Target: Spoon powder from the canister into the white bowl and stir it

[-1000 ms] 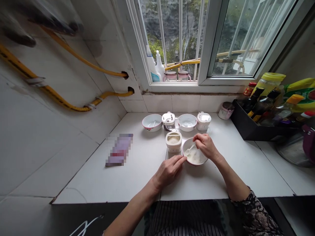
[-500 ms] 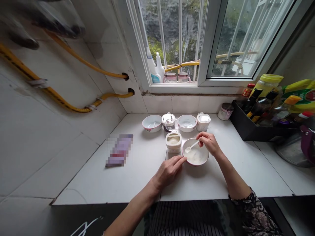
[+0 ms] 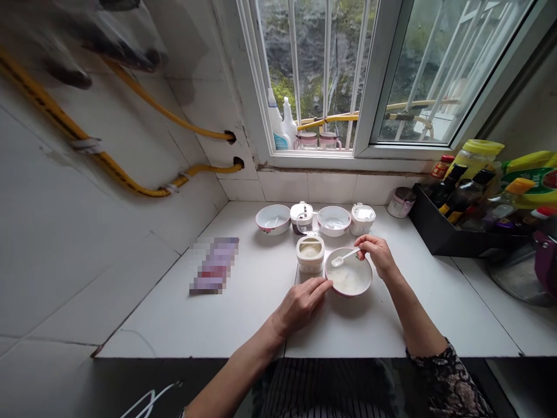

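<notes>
A white bowl (image 3: 354,284) with white powder in it stands on the counter in front of me. My right hand (image 3: 378,255) pinches the handle of a small white spoon (image 3: 337,262), whose scoop hangs over the bowl's left part. At the bowl's lower left rim rest the fingertips of my left hand (image 3: 304,302), fingers together and palm down. Just left of the bowl is an open white container (image 3: 310,265) with pale contents. Behind these stand a flower-trimmed bowl (image 3: 272,227), a lidded jar (image 3: 301,212), a second bowl (image 3: 334,226) and another lidded jar (image 3: 362,219).
A blurred purple packet (image 3: 214,267) lies on the counter (image 3: 165,325) at the left. A black box (image 3: 456,238) of bottles stands at the right, beside a dark-lidded jar (image 3: 401,203) and a pot (image 3: 517,276). Yellow pipes (image 3: 126,177) run along the left wall.
The view has shifted slightly, moving everything a little to the right. The spoon's scoop has turned and sits a bit higher relative to the bowl. My left hand stays at the rim.
</notes>
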Demonstrator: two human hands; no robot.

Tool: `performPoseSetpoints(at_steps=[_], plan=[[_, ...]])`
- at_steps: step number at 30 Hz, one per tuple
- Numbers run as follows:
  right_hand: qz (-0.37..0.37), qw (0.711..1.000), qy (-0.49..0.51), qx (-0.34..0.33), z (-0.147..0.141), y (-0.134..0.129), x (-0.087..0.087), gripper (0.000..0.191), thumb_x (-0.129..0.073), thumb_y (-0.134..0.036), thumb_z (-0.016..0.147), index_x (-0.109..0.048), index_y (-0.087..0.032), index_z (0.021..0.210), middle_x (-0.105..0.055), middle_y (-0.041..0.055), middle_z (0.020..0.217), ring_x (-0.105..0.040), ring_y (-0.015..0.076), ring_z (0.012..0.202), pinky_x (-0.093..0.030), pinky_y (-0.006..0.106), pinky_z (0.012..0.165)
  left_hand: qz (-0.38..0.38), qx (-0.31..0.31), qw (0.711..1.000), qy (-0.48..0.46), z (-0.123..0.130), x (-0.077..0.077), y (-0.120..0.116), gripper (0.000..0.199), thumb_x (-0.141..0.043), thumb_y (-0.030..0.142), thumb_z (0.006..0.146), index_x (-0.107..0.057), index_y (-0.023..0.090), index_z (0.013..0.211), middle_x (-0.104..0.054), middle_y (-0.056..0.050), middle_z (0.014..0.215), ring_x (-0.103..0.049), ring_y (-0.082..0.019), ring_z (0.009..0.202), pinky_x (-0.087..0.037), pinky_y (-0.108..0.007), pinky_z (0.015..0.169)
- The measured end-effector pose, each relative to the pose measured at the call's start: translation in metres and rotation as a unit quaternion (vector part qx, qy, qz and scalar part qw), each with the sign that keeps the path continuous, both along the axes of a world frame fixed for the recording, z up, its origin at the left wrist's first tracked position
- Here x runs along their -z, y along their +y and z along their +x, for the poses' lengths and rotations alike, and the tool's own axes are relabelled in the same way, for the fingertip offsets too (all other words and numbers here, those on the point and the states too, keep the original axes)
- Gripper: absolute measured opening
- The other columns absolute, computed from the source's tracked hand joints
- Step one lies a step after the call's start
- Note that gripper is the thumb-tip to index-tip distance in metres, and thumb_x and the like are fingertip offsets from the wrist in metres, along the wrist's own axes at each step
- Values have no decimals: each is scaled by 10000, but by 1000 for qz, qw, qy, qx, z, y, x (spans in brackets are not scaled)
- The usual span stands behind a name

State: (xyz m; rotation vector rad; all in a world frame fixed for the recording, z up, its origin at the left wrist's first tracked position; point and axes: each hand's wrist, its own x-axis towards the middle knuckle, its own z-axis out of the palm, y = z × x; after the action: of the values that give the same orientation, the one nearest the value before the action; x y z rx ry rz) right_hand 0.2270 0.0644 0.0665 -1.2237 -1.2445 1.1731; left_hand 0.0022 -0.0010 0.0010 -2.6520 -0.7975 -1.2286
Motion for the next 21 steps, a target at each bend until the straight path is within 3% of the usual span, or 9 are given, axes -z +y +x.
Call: performPoseSetpoints(at_steps=[5,8,10,12,14,15,17,21], plan=[[43,999,3,21,-13,-4,-6,130,-549,-301,687,-594,-189,734,-558,-20,509,-495,140,505,-352,252,465,-4,-2,1000,1,1,-3,-1,338,-350,89,969,-540,119,1248,-677,-119,975,-681,-171,852,-594,-260,693],[160,983,-80,37,-26,-10,-6,146,-518,-322,828,-594,-199,851,-634,15,655,-581,173,632,-442,291,584,-1,-2,1000,-2,1,-5,-1,326,-354,91,965,-547,114,1226,-678,-122,974,-681,-178,857,-595,-267,697],[278,944,-174,22,-34,-13,-5,126,-490,-274,887,-597,-209,873,-665,28,711,-601,185,696,-466,358,759,1,0,1000,-3,2,-5,-1,313,-355,92,965,-554,109,1206,-679,-123,969,-681,-180,852,-594,-270,694],[381,887,-261,-11,-38,-15,-4,139,-468,-194,903,-601,-217,869,-674,24,712,-595,184,700,-424,408,886,3,-1,1000,-4,2,-4,-1,304,-358,90,965,-558,105,1192,-680,-123,962,-679,-180,842,-593,-270,689],[436,848,-301,-31,-39,-17,-3,172,-448,-144,904,-599,-219,870,-675,16,703,-583,177,677,-392,424,931,3,-3,1000,-5,2,-3,-1,299,-364,84,961,-562,103,1184,-680,-121,957,-677,-177,833,-591,-269,685],[444,843,-302,-26,-38,-18,-3,178,-443,-137,906,-598,-218,874,-678,14,704,-581,175,673,-389,423,933,2,-4,1000,-5,2,-3,0,297,-366,83,960,-564,103,1180,-679,-121,958,-676,-176,832,-590,-268,682],[426,861,-278,6,-33,-19,-3,164,-449,-153,909,-599,-216,885,-683,15,705,-586,182,689,-401,412,911,2,-4,1000,-4,1,-2,0,291,-367,84,962,-566,101,1173,-679,-122,967,-676,-179,844,-591,-269,679],[311,921,-225,66,-13,-17,-2,143,-468,-200,876,-607,-218,845,-626,3,616,-583,205,709,-450,358,774,0,1,1000,-4,1,-3,-1,281,-372,74,963,-557,95,1175,-677,-123,981,-674,-183,853,-592,-273,672]])
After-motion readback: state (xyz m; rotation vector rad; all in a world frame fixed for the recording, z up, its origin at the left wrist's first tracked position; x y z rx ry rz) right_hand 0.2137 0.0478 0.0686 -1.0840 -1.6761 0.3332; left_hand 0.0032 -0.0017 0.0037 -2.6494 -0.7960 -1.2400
